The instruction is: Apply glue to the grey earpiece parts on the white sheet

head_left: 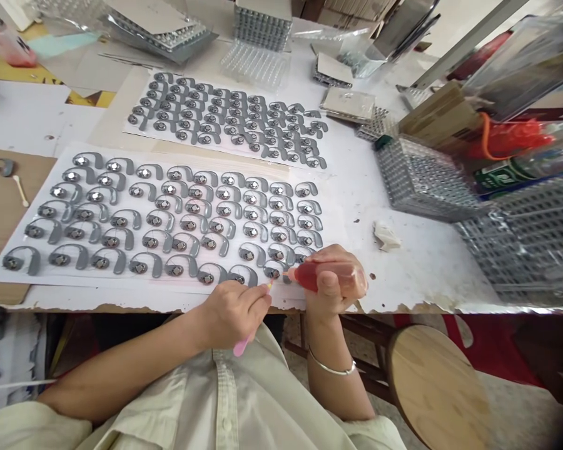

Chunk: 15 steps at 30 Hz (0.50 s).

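My left hand (234, 312) is closed around a thin pink-handled tool (241, 347), whose narrow yellowish tip points up at a grey hook-shaped part (274, 272) near the table's front edge. Wrapped in my right hand (334, 253) is a squeeze bottle (312, 275) of red liquid, lying on its side with the nozzle close to that same part. Whether nozzle or tool tip touches it, I cannot tell. Several rows of similar grey parts, each with a round metallic piece at one end, lie on a white sheet (122, 286) before me.
A second sheet (136, 130) with more grey parts lies behind. Stacked clear plastic trays (426, 178) stand at right, with a crumpled tissue (385, 236) nearby. A cotton swab (21, 191) rests on a brown board (4, 231) at left. A wooden stool (438, 387) stands below the table edge.
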Available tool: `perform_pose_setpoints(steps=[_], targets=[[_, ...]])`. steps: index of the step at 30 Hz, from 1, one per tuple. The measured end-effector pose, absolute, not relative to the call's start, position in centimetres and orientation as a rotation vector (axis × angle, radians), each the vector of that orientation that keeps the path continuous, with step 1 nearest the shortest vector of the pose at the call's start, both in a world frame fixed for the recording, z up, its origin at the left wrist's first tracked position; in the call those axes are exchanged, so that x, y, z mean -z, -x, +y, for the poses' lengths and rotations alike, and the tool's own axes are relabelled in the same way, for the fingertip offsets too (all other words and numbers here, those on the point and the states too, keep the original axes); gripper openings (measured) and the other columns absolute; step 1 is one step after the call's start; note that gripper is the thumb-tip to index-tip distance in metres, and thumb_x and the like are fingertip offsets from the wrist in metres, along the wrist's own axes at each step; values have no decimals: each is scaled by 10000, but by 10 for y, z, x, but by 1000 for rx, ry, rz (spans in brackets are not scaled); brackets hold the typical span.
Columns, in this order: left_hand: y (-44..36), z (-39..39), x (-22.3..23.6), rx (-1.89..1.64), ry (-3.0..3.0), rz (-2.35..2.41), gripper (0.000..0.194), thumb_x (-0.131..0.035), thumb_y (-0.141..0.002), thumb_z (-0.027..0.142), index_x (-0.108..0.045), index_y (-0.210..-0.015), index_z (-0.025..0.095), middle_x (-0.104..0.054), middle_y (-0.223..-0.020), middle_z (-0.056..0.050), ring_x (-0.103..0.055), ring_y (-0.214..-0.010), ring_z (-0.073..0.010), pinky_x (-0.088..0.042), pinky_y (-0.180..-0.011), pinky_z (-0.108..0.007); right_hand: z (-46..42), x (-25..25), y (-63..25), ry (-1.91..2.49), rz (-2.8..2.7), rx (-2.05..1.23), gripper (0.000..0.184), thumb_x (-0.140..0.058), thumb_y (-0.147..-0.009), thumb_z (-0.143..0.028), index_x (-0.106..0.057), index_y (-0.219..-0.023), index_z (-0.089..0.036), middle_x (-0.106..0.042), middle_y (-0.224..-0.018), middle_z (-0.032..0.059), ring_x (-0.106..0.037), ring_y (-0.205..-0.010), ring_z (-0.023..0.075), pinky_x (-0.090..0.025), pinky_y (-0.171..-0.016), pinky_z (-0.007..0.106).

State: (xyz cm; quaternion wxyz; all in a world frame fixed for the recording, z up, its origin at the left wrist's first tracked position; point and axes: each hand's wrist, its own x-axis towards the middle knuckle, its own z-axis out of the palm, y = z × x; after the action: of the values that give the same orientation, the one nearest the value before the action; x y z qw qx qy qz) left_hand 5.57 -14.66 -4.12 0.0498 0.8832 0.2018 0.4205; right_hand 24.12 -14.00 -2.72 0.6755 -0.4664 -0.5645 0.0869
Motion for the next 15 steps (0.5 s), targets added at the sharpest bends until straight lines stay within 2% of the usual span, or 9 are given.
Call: perform_pose_setpoints(steps=[15], targets=[[-59,-150,40,-1175,-2781,653,140,-478,-781,79,-616,-774,97,-716,-859,-142,-631,-544,-168,-452,-394,-277,-141,36,-247,1070,-1406,-248,173,-635,-811,-355,-623,-756,-192,-614,-695,8,-557,-580,144,-456,-522,318]])
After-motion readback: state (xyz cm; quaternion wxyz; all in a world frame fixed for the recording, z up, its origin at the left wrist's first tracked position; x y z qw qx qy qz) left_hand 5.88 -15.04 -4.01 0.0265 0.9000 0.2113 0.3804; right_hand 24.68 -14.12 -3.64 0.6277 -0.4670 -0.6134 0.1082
